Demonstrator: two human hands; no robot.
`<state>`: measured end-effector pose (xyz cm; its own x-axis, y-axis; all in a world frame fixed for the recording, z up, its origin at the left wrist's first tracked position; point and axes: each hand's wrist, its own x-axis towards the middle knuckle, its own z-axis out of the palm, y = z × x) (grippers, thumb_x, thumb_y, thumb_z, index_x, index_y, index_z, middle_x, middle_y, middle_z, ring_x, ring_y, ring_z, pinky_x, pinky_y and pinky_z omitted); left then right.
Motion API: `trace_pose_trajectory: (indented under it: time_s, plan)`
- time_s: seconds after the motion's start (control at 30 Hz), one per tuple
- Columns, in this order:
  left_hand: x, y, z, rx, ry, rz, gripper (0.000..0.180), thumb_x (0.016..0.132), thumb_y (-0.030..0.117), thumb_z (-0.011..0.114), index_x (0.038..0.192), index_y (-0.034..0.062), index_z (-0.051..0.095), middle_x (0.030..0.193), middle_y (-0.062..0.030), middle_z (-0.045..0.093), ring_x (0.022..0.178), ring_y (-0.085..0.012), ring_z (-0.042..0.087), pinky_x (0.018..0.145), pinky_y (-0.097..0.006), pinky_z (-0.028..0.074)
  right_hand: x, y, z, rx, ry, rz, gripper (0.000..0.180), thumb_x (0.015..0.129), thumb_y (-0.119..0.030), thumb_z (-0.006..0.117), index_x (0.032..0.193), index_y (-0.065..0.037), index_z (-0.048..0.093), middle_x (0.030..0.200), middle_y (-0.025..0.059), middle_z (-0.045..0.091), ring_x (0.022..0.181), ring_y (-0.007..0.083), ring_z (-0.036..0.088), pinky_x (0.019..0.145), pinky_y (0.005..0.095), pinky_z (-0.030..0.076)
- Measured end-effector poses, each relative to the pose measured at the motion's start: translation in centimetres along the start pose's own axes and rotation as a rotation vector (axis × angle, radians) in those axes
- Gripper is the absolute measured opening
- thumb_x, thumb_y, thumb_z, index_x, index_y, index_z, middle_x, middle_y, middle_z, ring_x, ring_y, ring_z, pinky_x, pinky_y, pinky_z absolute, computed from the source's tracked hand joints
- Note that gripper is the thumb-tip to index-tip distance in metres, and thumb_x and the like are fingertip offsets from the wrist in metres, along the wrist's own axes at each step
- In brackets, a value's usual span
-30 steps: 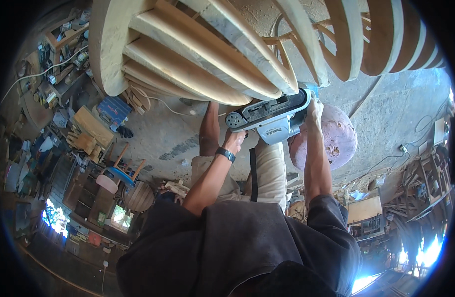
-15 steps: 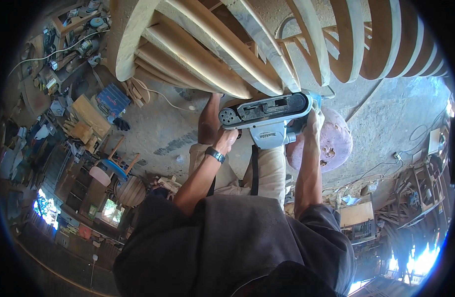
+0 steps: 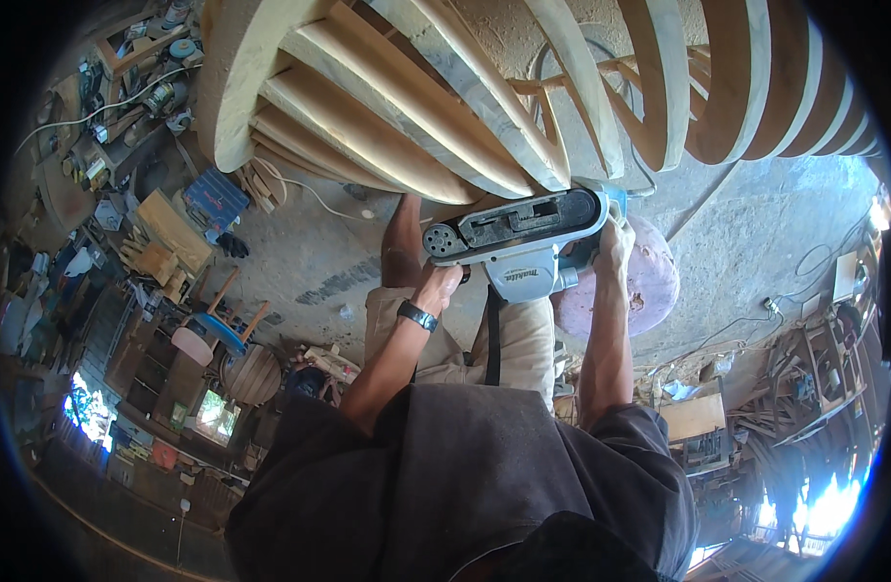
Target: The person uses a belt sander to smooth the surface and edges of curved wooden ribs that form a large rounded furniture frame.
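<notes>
A teal and grey belt sander (image 3: 523,233) lies sideways between my two hands, its long belt side along the lower edge of a curved wooden frame (image 3: 436,107) of many slats. Whether the belt touches the wood cannot be made out. My left hand (image 3: 440,284), with a dark watch on the wrist, closes round the sander's left end from below; some of its fingers are hidden under the tool. At the right end my right hand (image 3: 612,242) is wrapped round the rear handle. A grey dust outlet housing (image 3: 526,275) faces me above my lap.
A round pinkish stool (image 3: 649,286) stands right of my right forearm. Cables (image 3: 756,315) lie on the concrete floor at the right. To the left are a blue box (image 3: 219,199), a small blue chair (image 3: 218,332) and heaped tools and wood scraps.
The sander and both hands have shifted slightly left and toward me. In the picture, the wooden frame has also slid a little left.
</notes>
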<state>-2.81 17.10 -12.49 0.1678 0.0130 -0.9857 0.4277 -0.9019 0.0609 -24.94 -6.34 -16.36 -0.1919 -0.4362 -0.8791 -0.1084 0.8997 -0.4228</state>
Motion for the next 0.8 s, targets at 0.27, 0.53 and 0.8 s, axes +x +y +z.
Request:
trace_pose_trajectory:
  time_s: [0.27, 0.53, 0.8]
  plan:
    - [0.1, 0.4, 1.0, -0.087, 0.036, -0.015, 0.039, 0.086, 0.005, 0.049, 0.123, 0.0003, 0.060, 0.122, -0.0087, 0.061, 0.111, -0.0204, 0.054, 0.097, -0.030, 0.043, 1.4, 0.6, 0.7, 0.060, 0.045, 0.044, 0.018, 0.082, -0.012, 0.071, 0.094, 0.002, 0.069, 0.079, 0.0025, 0.066, 0.063, 0.0112, 0.059, 0.057, 0.0262, 0.047]
    - [-1.2, 4.6, 1.7, -0.048, -0.006, -0.152, 0.041, 0.092, 0.010, 0.047, 0.132, 0.0024, 0.053, 0.128, -0.0100, 0.056, 0.112, -0.0199, 0.051, 0.095, -0.032, 0.041, 4.5, 3.3, 0.5, 0.026, 0.056, 0.113, 0.021, 0.083, -0.017, 0.073, 0.092, 0.001, 0.070, 0.080, 0.0025, 0.066, 0.065, 0.0109, 0.059, 0.060, 0.0266, 0.047]
    - [0.5, -0.9, 0.3, 0.032, 0.141, 0.004, 0.035, 0.092, 0.005, 0.046, 0.125, 0.0092, 0.058, 0.110, -0.0051, 0.062, 0.083, -0.0147, 0.056, 0.062, -0.029, 0.044, 0.9, 1.0, 1.2, 0.086, -0.014, 0.049, 0.013, 0.085, -0.011, 0.069, 0.092, 0.000, 0.070, 0.080, 0.0016, 0.066, 0.065, 0.0091, 0.059, 0.060, 0.0246, 0.047]
